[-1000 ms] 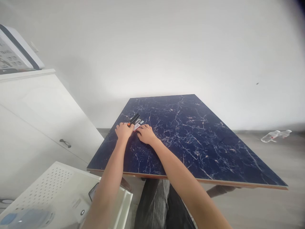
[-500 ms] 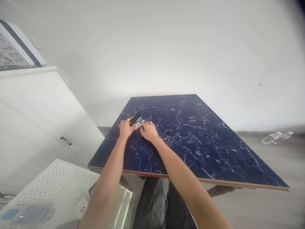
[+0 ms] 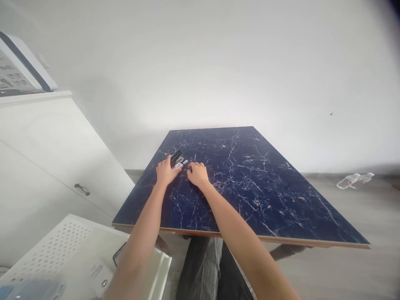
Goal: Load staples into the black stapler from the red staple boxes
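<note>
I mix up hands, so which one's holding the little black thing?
The left hand, nearer the white cabinet: it holds the black object. The right hand, just to the right, doesn't hold it.

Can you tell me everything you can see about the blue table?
The table has a flat, dark blue top with thin, pale, crackly lines, like shiny marble. Its near edge is brown, and dark brown parts show underneath. Its far edge is close to the white wall; I can't tell if they touch. The left hand and right hand seem to rest on it, near a black object and a red-and-white piece.
</note>
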{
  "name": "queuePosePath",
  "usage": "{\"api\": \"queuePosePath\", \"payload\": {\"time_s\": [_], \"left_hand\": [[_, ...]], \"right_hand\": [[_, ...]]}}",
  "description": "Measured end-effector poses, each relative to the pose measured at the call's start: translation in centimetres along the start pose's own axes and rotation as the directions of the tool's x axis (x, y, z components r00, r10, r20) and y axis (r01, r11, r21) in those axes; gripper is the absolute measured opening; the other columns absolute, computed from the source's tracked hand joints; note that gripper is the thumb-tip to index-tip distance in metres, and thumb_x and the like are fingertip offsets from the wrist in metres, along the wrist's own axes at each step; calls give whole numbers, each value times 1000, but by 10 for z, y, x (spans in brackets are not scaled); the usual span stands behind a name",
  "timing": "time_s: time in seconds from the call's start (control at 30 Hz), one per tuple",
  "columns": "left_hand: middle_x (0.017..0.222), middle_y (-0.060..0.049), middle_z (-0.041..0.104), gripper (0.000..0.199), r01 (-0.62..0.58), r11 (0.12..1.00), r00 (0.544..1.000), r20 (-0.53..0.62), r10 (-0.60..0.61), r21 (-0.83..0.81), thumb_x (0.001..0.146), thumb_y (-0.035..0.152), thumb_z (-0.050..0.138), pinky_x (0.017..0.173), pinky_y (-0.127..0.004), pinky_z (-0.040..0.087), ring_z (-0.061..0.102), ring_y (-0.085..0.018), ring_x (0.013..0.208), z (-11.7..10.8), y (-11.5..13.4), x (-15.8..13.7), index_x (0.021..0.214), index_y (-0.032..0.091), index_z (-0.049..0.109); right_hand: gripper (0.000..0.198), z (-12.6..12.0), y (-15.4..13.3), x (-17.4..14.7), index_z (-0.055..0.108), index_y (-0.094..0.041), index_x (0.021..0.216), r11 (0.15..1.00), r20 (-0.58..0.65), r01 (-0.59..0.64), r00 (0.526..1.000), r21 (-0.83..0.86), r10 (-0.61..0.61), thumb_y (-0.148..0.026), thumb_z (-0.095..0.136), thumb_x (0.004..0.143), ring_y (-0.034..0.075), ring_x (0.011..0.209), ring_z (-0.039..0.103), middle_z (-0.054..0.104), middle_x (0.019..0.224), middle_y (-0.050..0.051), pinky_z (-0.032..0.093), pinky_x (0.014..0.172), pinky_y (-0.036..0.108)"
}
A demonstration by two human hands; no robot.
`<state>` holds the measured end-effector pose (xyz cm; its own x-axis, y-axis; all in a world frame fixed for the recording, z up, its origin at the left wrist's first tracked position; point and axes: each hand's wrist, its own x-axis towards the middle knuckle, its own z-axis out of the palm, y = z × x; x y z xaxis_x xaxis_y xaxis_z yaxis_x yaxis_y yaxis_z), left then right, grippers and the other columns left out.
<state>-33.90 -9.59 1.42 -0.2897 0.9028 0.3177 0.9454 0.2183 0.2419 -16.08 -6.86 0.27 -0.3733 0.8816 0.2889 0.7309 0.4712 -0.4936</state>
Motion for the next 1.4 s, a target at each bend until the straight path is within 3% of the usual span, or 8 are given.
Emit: {"api": "queuePosePath", "payload": {"time_s": [0.2,0.43,0.63,0.93,1.03,1.13,1.27,1.4], "left_hand": [[151,-17,46,80,-32,999,996,-83,35,29,87,55,61,111,-48,32,41,-39,137,-6,10,-1,154,20,36],[146,-9,55,52,-480,851,877,-89,473,-213,102,47,37,117,-45,30,44,-28,138,-2,88,-35,146,22,52],[144,-7,58,51,-617,697,728,71,682,-365,105,49,31,113,-47,37,51,-27,133,28,128,-56,140,24,58],[140,-8,61,47,-638,643,677,89,731,-424,105,43,31,112,-45,39,54,-25,131,29,122,-55,136,22,61],[137,-8,64,45,-598,721,762,29,647,-350,102,44,40,112,-47,38,54,-28,128,15,112,-47,137,24,60],[140,-12,60,49,-239,946,960,-200,197,-219,98,45,45,113,-54,33,50,-33,131,-2,78,-25,141,23,56],[146,-22,52,68,388,905,894,-166,-416,-177,93,61,44,106,-63,33,43,-46,134,-8,18,13,143,16,55],[148,-11,54,58,180,956,984,48,-174,-232,96,57,39,108,-49,38,50,-36,133,2,-6,46,141,26,58]], "right_hand": [[27,-29,51,-11,67,-18,115,974,-41,211,977,82,-208,-24,50,95,22,109,57,70,113,8,42,100,34],[74,-80,114,-42,26,-18,157,981,-245,166,960,104,-137,-33,55,91,27,119,57,45,150,17,47,101,44],[37,-86,121,-47,68,-21,121,984,24,176,984,19,-177,-18,56,86,24,110,62,71,118,8,45,102,39],[29,-87,115,-45,71,-21,113,979,78,201,977,-17,-200,-17,59,87,23,105,61,72,110,7,44,95,34],[27,-87,116,-46,71,-21,114,980,82,198,977,-28,-195,-20,60,89,23,106,61,71,112,7,44,97,35],[26,-86,117,-45,71,-22,115,981,86,194,978,-26,-191,-24,60,91,24,108,60,71,114,7,44,99,36],[25,-85,117,-44,72,-22,113,980,76,196,978,-34,-193,-24,59,92,24,107,59,71,112,7,44,98,36],[24,-84,116,-44,72,-21,111,979,69,200,978,-28,-197,-22,58,92,23,106,59,71,111,7,44,98,34]]}}
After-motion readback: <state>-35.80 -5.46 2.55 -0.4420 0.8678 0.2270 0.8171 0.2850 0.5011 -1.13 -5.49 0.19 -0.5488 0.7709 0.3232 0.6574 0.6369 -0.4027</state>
